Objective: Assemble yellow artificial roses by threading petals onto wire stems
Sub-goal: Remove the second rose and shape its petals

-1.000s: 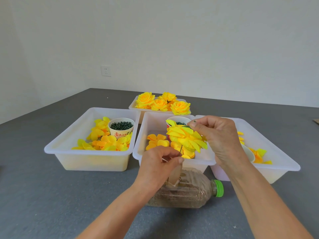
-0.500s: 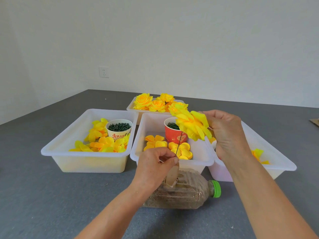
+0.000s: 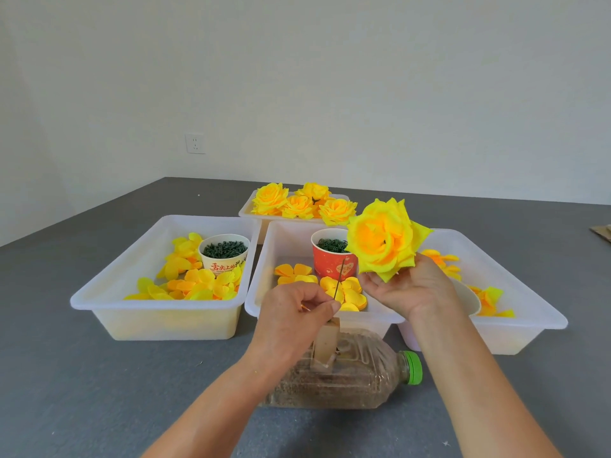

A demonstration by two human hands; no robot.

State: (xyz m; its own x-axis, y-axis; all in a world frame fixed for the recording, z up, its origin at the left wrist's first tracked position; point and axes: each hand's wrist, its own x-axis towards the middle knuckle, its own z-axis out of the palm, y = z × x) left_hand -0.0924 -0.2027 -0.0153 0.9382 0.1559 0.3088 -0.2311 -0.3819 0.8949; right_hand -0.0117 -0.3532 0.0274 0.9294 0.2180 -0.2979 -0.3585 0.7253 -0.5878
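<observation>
Four finished yellow roses (image 3: 302,203) are already sitting in the back tray (image 3: 245,211), so a small batch looks done, and a fifth assembled rose head (image 3: 383,241) is sitting up in the air in the right hand (image 3: 410,289), just above the red paper cup (image 3: 332,264) of green bits. The right hand is facing palm-up-ish with its fingers curled around the underside of the bloom, gripping it at the base. It looks clear of the wire stem (image 3: 339,280), though I can't say for sure how it's finished underneath. The left hand (image 3: 292,317) is hovering over the wooden block (image 3: 325,345) taped on the sand-filled bottle (image 3: 340,375), thumb and forefinger pinching the thin upright wire low down. Plenty is left, I'd guess: loose petals are lying in the left tray (image 3: 158,312), the middle tray (image 3: 261,305) and the right tray (image 3: 529,312), and both cups are looking full.
</observation>
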